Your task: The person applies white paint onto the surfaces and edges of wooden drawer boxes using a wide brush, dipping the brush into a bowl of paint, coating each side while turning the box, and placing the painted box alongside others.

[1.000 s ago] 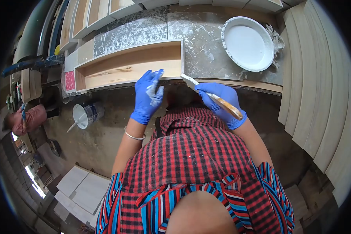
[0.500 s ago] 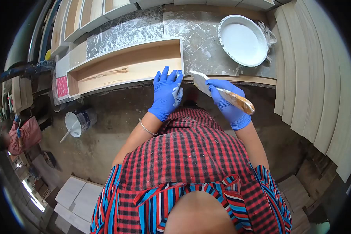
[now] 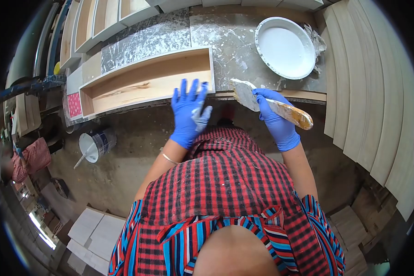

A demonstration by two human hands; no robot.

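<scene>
My right hand, in a blue glove, is closed round a wide flat paintbrush. Its worn wooden handle points right, and its white-smeared head points left, just off the table's front edge. My left hand, also gloved, has its fingers spread and holds nothing. White paint marks its thumb side. Those fingertips are over the near right part of a long, shallow wooden drawer box with white outer edges; whether they touch it, I cannot tell. A round basin of white paint stands at the back right.
The paint-spattered worktop carries a pink patterned piece at left. More drawer boxes line the back. Pale boards stand along the right. A paint bucket is on the floor; another person is at far left.
My left hand has shifted slightly left, away from the box's right end, and its fingers have spread. My right hand has moved right and slightly down with the paintbrush.
</scene>
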